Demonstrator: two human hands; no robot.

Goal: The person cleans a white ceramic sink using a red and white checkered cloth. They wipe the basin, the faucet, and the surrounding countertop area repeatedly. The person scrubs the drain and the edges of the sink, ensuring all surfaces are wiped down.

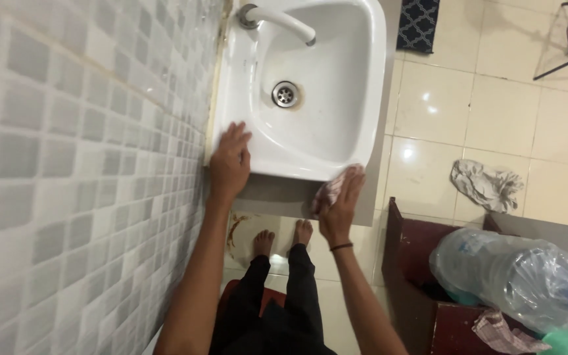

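The right hand (340,207) grasps a small pinkish cloth (336,184), fingers curled over it and pressing it against the front rim of the white sink (369,98), at about five o'clock from the drain (285,94). The left hand (229,163) lies flat with its fingers released and spread on the sink's corner by the tiled wall (67,164), near eight o'clock from the drain. The cloth sits just past the right fingertips toward twelve o'clock, and the rim's long axis runs from nine to three between both hands; the right hand is the nearer one. The tap (281,16) is at twelve o'clock
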